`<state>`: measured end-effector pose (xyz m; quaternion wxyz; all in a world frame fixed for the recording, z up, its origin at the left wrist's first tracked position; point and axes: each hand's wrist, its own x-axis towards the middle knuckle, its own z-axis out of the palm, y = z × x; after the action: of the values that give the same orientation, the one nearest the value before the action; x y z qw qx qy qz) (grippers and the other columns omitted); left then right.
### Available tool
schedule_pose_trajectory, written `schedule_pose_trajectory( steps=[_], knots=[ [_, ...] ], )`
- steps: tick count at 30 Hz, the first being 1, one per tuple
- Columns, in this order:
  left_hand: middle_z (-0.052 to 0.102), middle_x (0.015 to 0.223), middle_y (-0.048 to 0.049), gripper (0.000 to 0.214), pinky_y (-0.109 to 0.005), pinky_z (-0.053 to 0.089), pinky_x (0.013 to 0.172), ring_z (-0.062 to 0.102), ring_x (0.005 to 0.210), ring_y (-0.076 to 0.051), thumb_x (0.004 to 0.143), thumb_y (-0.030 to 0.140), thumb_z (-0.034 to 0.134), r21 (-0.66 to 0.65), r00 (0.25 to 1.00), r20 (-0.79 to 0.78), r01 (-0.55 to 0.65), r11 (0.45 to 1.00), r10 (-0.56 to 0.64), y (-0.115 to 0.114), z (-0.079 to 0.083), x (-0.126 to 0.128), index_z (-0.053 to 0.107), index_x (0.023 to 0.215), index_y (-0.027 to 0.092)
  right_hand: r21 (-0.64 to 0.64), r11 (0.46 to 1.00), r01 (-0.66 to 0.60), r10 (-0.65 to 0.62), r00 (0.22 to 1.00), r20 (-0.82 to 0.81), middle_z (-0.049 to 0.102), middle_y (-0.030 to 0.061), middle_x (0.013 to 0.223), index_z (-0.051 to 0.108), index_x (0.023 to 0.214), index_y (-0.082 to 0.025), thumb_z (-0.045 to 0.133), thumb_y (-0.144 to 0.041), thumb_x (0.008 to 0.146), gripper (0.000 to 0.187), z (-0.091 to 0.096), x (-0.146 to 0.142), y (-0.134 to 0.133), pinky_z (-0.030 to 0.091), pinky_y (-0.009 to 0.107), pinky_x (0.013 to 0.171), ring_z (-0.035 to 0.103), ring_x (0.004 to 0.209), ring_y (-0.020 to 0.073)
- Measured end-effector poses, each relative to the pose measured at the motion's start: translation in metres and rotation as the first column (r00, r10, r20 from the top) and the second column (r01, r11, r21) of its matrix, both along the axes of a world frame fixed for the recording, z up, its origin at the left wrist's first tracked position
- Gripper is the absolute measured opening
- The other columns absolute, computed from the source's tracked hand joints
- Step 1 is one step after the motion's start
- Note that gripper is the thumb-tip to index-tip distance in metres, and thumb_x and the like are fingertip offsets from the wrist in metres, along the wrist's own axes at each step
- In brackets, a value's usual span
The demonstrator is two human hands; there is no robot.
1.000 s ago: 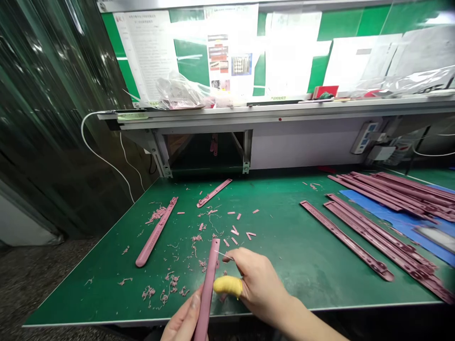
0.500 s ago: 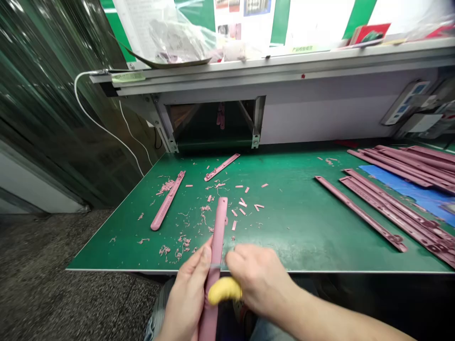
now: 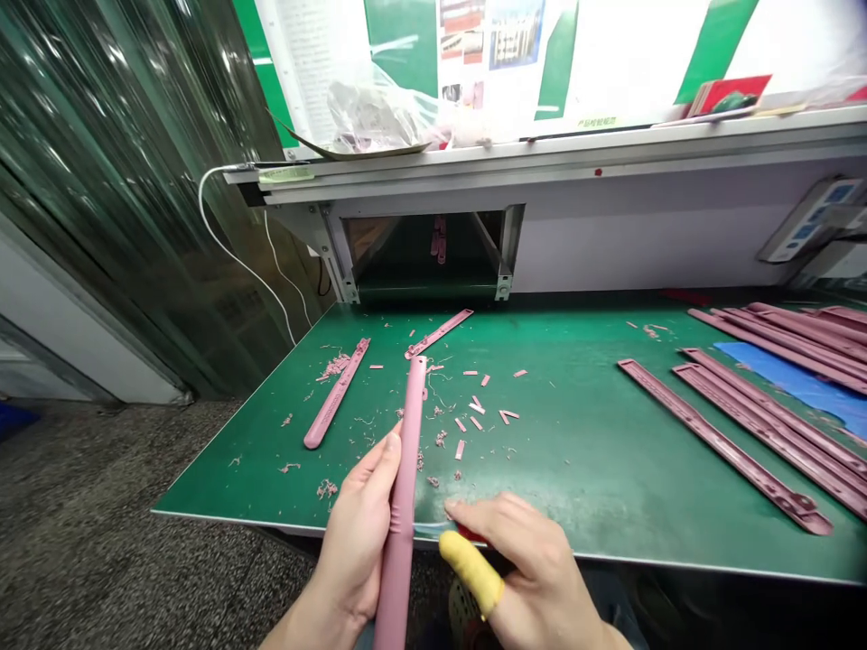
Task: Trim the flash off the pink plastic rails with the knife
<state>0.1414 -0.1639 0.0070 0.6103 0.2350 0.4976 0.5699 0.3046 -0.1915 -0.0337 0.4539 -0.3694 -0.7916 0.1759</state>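
Note:
My left hand (image 3: 366, 515) is wrapped round a long pink plastic strip (image 3: 410, 433), which stands tilted up from my lap over the table edge. A small hole shows near its top end, and there are short ridges partway down. In my right hand (image 3: 528, 560), its thumb in a yellow finger cot (image 3: 474, 573), is a knife (image 3: 433, 529) with a thin blade and a bit of red handle showing. The blade tip is at the strip's right edge, just below my left fingers. Most of the handle is hidden by my fingers.
Pink shavings and small offcuts (image 3: 476, 406) litter the green table (image 3: 575, 451). Two pink pieces (image 3: 337, 397) lie at the left and back. Several long pink strips (image 3: 765, 433) lie at the right, some on a blue sheet (image 3: 799, 370). A conveyor opening (image 3: 433, 289) sits behind.
The knife has gone from lying across the strip to its right edge, and my right hand has turned, its thumb now pointing up-left. The strip stands more upright. The whole view has shifted.

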Motion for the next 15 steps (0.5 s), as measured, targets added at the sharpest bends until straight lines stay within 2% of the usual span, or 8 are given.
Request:
schedule_pose_trajectory(
  steps=[2, 5, 7, 9, 12, 15],
  knots=[
    [0.058, 0.057, 0.0063, 0.033, -0.012, 0.041, 0.047, 0.049, 0.047, -0.004, 0.079, 0.038, 0.069, 0.005, 1.000, -0.005, 0.014, 1.000, -0.014, -0.002, 0.000, 0.004, 0.071, 0.108, 0.021, -0.001, 1.000, 0.029, -0.029, 0.997, -0.075, 0.071, 0.0053, 0.075, 0.068, 0.102, -0.017, 0.064, -0.022, 0.086, 0.017, 0.000, -0.003, 0.007, 0.048, 0.028, 0.058, 0.061, 0.061, 0.0160],
    [0.072, 0.086, 0.0009, 0.036, -0.013, 0.049, 0.070, 0.063, 0.075, -0.009, 0.080, 0.039, 0.068, 0.007, 1.000, -0.016, 0.026, 1.000, -0.026, -0.004, -0.001, 0.007, 0.069, 0.112, 0.022, -0.010, 0.999, 0.053, -0.053, 0.996, -0.071, 0.071, 0.0045, 0.072, 0.071, 0.098, -0.017, 0.066, -0.021, 0.084, 0.015, -0.001, -0.005, 0.006, 0.047, 0.028, 0.056, 0.060, 0.058, 0.0157],
    [0.073, 0.104, -0.0007, 0.038, -0.016, 0.047, 0.083, 0.063, 0.094, -0.013, 0.080, 0.041, 0.067, 0.006, 0.999, -0.027, 0.048, 0.999, -0.047, -0.006, -0.001, 0.008, 0.069, 0.114, 0.023, -0.012, 0.998, 0.069, -0.070, 0.995, -0.071, 0.071, 0.0046, 0.071, 0.071, 0.098, -0.017, 0.066, -0.021, 0.084, 0.015, 0.000, -0.004, 0.005, 0.046, 0.028, 0.057, 0.060, 0.058, 0.0161],
    [0.071, 0.113, -0.0013, 0.039, -0.021, 0.044, 0.092, 0.061, 0.106, -0.016, 0.081, 0.044, 0.065, 0.015, 0.996, -0.050, 0.070, 0.997, -0.069, -0.008, -0.002, 0.008, 0.069, 0.114, 0.025, -0.005, 0.996, 0.086, -0.086, 0.994, -0.074, 0.072, 0.0049, 0.073, 0.071, 0.099, -0.018, 0.066, -0.021, 0.084, 0.016, 0.002, -0.002, 0.007, 0.046, 0.029, 0.058, 0.061, 0.059, 0.0163],
    [0.071, 0.116, -0.0036, 0.038, -0.026, 0.037, 0.104, 0.055, 0.118, -0.021, 0.078, 0.046, 0.067, 0.050, 0.990, -0.123, 0.077, 0.996, -0.071, -0.010, -0.001, 0.009, 0.073, 0.107, 0.023, 0.013, 0.993, 0.117, -0.116, 0.990, -0.082, 0.073, 0.0046, 0.075, 0.071, 0.100, -0.019, 0.066, -0.021, 0.084, 0.017, 0.009, 0.003, 0.016, 0.046, 0.029, 0.059, 0.061, 0.060, 0.0165],
    [0.075, 0.105, -0.0078, 0.037, -0.029, 0.043, 0.099, 0.059, 0.114, -0.026, 0.069, 0.045, 0.075, 0.032, 0.979, -0.178, 0.102, 0.994, -0.095, -0.012, 0.002, 0.012, 0.077, 0.095, 0.019, 0.003, 0.984, 0.176, -0.175, 0.980, -0.092, 0.073, 0.0044, 0.076, 0.072, 0.099, -0.021, 0.065, -0.024, 0.085, 0.016, 0.021, 0.008, 0.028, 0.047, 0.029, 0.060, 0.062, 0.062, 0.0172]
  ],
)
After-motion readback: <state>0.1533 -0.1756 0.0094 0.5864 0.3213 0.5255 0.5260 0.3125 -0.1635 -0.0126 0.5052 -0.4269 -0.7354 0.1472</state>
